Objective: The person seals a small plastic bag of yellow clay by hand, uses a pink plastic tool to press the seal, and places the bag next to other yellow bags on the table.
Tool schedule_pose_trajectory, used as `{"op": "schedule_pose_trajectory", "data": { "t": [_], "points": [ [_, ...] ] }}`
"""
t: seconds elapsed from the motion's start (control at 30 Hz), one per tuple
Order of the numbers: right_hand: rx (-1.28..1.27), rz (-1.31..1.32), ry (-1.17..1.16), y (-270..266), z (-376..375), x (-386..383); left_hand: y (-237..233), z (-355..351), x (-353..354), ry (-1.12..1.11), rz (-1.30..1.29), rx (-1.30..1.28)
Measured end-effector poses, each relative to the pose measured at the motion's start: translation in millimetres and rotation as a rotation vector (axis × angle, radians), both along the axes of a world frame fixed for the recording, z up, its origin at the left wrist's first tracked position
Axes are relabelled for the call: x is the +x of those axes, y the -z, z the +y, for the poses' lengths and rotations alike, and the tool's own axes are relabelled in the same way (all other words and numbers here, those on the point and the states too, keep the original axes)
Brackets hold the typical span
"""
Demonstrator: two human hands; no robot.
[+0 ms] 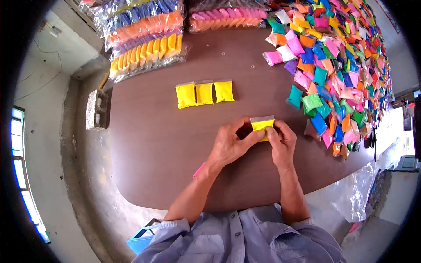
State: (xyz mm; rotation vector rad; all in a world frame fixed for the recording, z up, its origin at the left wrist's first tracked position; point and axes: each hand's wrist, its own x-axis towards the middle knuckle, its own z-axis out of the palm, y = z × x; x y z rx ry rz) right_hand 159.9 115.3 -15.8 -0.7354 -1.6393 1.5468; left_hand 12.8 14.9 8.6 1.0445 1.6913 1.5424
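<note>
My left hand (230, 144) and my right hand (281, 142) both grip one small yellow packet (262, 124) just above the brown table (153, 144). The packet sits between the thumbs and fingertips, its clear sealed edge pointing away from me. Three more yellow packets (204, 93) lie side by side in a row on the table, a little beyond my hands.
A large heap of small packets in many colours (337, 65) covers the right side of the table. Wrapped bundles of packets (144, 39) are stacked at the far left, and another bundle (228, 18) lies at the far middle. A concrete block (97, 109) stands left of the table.
</note>
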Motion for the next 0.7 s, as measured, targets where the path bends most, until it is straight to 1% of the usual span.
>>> {"op": "schedule_pose_trajectory", "data": {
  "t": [0.1, 0.2, 0.27, 0.33, 0.5, 0.57, 0.6, 0.63, 0.67, 0.7],
  "points": [
    [-0.059, 0.068, 0.005, 3.1, 0.6, 1.3, 4.2, 1.2, 1.8, 0.006, 0.023, 0.072],
    [-0.015, 0.020, -0.013, -1.9, -0.5, 0.0, 4.4, -0.9, -1.6, 0.036, 0.079, 0.033],
    [0.010, -0.017, -0.035, -5.5, -0.4, 1.0, 15.2, -2.1, -4.6, 0.067, 0.008, -0.069],
    [0.037, -0.052, -0.053, -5.6, 0.0, 0.4, 9.3, -1.8, -5.6, 0.059, 0.028, -0.054],
    [0.020, -0.015, 0.000, 4.2, 3.9, 2.3, 3.0, -1.0, -1.2, 0.063, 0.039, -0.062],
    [-0.024, 0.006, 0.010, 4.6, 3.2, 2.7, 3.7, 3.0, 4.1, 0.013, 0.152, 0.132],
    [-0.066, 0.027, 0.019, 4.8, 2.9, 3.3, 3.1, 2.6, 4.0, 0.014, 0.150, 0.131],
    [-0.066, 0.025, 0.020, 5.1, 3.1, 3.5, 1.5, 1.4, 2.6, 0.037, 0.135, 0.064],
    [-0.021, 0.018, 0.008, 5.4, 3.5, 3.1, 0.5, 0.5, 1.3, 0.059, 0.121, -0.003],
    [0.023, 0.012, -0.005, 4.3, 3.5, 1.7, 1.0, -0.2, 0.5, 0.058, 0.120, -0.004]
  ]
}}
